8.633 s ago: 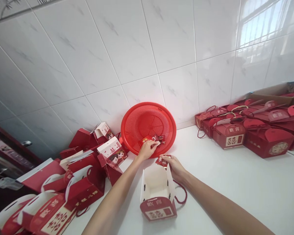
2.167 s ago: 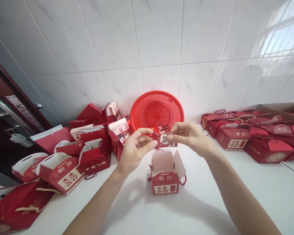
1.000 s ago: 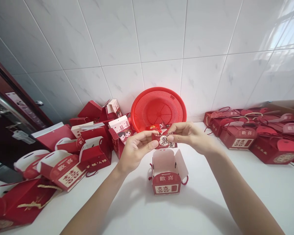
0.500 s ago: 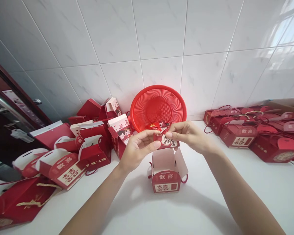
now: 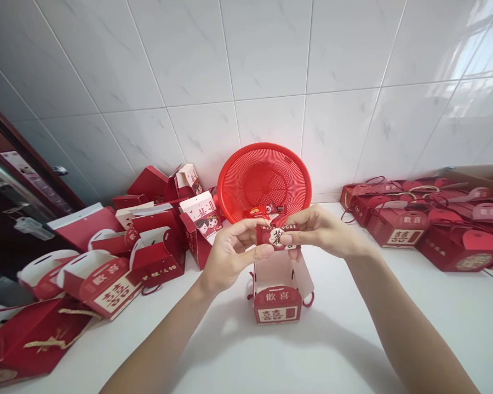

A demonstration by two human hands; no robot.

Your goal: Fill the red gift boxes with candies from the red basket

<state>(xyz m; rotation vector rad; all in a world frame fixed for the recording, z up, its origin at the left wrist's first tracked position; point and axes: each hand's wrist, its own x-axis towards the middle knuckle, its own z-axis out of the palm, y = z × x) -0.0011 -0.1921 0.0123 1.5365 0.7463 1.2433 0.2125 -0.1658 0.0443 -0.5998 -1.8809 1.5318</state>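
A small red wrapped packet (image 5: 266, 236) with black characters on a cream patch is held between both hands. My left hand (image 5: 235, 253) pinches its left end between thumb and fingers. My right hand (image 5: 320, 232) grips the right end, with the thumb across the front. Just below the packet stands an open red box (image 5: 277, 306) with a cream inside and dark red cords at its sides. Behind the hands, a red mesh basket (image 5: 265, 178) leans toward the wall, with some red packets (image 5: 258, 212) at its lower rim.
Several open red boxes (image 5: 158, 257) crowd the left of the white table (image 5: 246, 361). Closed red boxes with cords (image 5: 398, 227) are grouped at the right. A tiled wall (image 5: 271, 49) rises behind, and a dark door (image 5: 8, 208) is at the far left.
My right thumb has moved down over the packet's front, and the packet has tilted so that lettering on its upper edge shows. Both hands still hold it.
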